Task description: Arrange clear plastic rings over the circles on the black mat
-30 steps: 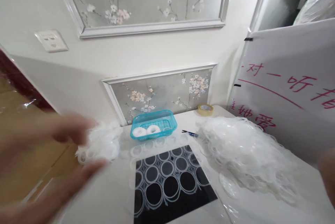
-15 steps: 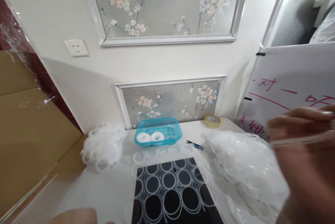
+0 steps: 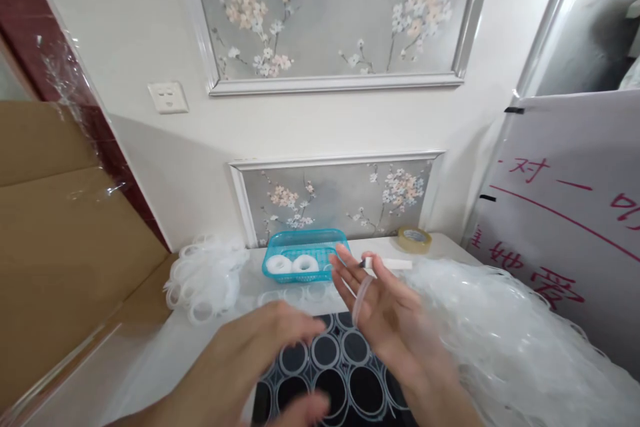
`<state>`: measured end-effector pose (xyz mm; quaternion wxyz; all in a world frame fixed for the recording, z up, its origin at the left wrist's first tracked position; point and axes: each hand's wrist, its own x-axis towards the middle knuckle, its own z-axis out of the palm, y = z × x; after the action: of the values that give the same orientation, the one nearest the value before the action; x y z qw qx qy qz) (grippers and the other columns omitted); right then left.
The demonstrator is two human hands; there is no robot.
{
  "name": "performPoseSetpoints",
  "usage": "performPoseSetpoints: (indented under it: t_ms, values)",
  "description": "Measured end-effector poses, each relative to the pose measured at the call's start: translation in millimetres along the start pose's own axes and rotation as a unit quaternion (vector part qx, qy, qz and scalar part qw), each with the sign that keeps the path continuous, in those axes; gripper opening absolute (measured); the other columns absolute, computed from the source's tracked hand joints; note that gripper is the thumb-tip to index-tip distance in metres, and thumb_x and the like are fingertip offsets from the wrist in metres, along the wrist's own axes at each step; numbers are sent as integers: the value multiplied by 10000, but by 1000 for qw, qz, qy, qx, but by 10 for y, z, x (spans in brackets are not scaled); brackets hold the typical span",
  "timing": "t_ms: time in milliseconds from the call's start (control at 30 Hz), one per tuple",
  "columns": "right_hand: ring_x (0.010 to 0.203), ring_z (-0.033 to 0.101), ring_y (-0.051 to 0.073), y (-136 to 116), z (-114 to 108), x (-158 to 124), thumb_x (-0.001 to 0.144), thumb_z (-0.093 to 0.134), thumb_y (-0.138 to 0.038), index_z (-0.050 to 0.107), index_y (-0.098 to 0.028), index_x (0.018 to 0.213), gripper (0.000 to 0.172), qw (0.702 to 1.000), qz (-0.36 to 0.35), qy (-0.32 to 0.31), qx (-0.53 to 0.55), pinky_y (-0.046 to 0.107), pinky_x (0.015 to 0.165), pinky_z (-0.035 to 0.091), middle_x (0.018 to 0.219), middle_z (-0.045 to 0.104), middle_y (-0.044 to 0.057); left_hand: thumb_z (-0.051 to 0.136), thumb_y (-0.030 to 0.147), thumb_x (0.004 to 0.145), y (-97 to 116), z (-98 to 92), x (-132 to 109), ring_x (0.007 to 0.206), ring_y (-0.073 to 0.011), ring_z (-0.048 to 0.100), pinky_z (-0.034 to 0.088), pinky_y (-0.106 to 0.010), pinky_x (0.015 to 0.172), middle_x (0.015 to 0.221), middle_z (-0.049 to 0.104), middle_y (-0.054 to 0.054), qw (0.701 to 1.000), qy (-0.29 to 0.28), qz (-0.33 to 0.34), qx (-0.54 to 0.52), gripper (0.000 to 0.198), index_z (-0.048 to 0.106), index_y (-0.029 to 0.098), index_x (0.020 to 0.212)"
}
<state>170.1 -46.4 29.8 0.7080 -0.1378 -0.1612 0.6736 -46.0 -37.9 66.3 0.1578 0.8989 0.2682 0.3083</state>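
We have a clear ring (image 3: 361,299) lying across the loosely spread fingers of our right hand (image 3: 387,314), though we cannot tell whether it loops around one of them, nor whether the thumb really pinches the white strip (image 3: 397,264) near it; our left hand (image 3: 253,347) is spread wide, thumb well apart from fingers, with nothing visible in it, above the black sheet (image 3: 367,387) patterned with circles; to handle the ring well, we would judge it best to take it by its edge with the left fingertips, squeezing lightly since it looks thin and likely to bend, and to steer our right wrist clear of the loose heap of clear rings (image 3: 520,320) just beside it on the worktop (image 3: 167,350), which could easily snag and slide
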Motion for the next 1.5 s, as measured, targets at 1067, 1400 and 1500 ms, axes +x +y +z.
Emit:
performPoseSetpoints:
  t_ms: [1067,1400,1500]
  values:
    - [1234,504,183,261,-264,167,818,658,-348,663,-238,828,110,990,84,-114,26,370,1110,248,1205,645,45,661,446,797,-509,801,201,380,-18,290,182,-158,370,569,591,9,872,-123,-257,-398,320,611,131,828]
    - [965,658,217,428,-594,152,780,709,-301,667,-171,824,144,979,160,-80,-99,420,978,388,1085,694,107,686,508,743,-790,748,155,331,2,233,127,-146,335,488,451,68,804,63,-344,-481,428,479,144,656]
    - [980,647,223,478,-681,232,750,737,-326,691,-159,817,185,973,124,-63,-184,368,908,430,1058,701,112,662,527,761,-882,683,158,312,9,288,135,-141,318,562,558,30,820,34,-340,-459,418,530,133,718]
